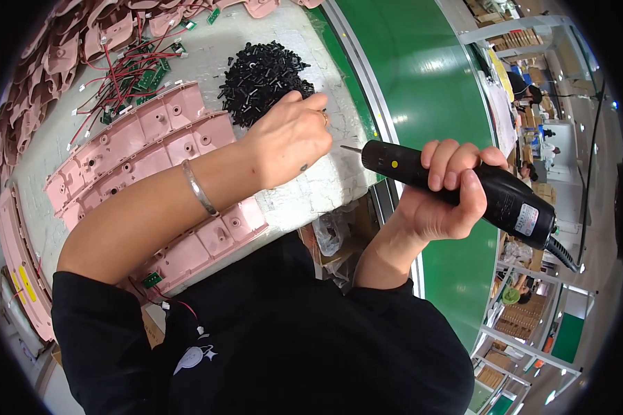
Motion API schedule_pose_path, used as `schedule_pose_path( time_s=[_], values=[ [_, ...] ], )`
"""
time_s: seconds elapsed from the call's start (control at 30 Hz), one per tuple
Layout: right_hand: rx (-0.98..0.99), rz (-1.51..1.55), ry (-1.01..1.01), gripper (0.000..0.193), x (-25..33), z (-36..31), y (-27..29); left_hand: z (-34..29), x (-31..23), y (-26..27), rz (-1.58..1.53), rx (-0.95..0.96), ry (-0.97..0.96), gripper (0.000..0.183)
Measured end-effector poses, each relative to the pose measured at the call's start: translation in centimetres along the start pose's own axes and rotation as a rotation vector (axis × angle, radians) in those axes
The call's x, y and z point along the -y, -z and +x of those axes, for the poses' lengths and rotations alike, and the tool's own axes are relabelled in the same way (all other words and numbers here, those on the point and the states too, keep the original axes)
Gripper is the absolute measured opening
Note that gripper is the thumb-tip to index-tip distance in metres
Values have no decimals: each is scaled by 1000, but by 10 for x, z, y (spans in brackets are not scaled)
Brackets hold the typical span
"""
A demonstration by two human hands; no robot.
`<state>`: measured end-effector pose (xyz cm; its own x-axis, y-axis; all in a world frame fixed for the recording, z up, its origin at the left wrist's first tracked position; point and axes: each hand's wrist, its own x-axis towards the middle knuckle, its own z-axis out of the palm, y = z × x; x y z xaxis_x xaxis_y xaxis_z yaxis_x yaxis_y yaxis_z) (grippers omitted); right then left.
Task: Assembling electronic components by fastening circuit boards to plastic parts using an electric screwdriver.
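My right hand (450, 187) grips a black electric screwdriver (512, 200), whose thin bit points left toward my other hand. A cord leaves its rear end. At the lower right edge of a heap of small black screws (259, 76) is my left hand (294, 135), back upward and fingers curled closed. Whatever its fingertips hold, if anything, is hidden. Under and beside my left forearm lie curved pink plastic panels (176, 111) with round screw posts. A small green circuit board (151, 279) with red wires sits on the nearest panel.
Green circuit boards with tangled red wires (142, 76) lie left of the screws. Many stacked pink parts (48, 62) line the far left. A green conveyor belt (422, 76) with a metal rail runs along the right of the white work surface (291, 207). Other people work farther right.
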<state>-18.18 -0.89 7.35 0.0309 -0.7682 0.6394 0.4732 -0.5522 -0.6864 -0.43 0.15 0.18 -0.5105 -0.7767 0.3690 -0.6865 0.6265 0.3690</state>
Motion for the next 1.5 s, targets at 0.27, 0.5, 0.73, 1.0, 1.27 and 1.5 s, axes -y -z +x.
schedule_pose_path(
  time_s=[0.27, 0.5, 0.73, 1.0, 1.27, 1.5],
  values=[
    [17, -1, 7, 34, 6, 0, 3, 7, 6, 0, 99, 90, -109, 4],
    [156, 112, 3, 30, 24, 4, -10, -27, -3, 70, -697, 7, 441, 10],
    [324, 387, -39, 33, 35, 1, -52, -77, -35, 75, -952, -218, 623, 11],
    [306, 458, -24, 27, 41, -4, -86, -106, -47, 73, -1121, -514, 541, 13],
    [339, 497, -29, 29, 42, -6, -100, -118, -45, 80, -1016, -566, 418, 14],
    [269, 609, -115, 29, 38, -9, -100, -127, -40, 89, -875, -425, 317, 13]
  ],
)
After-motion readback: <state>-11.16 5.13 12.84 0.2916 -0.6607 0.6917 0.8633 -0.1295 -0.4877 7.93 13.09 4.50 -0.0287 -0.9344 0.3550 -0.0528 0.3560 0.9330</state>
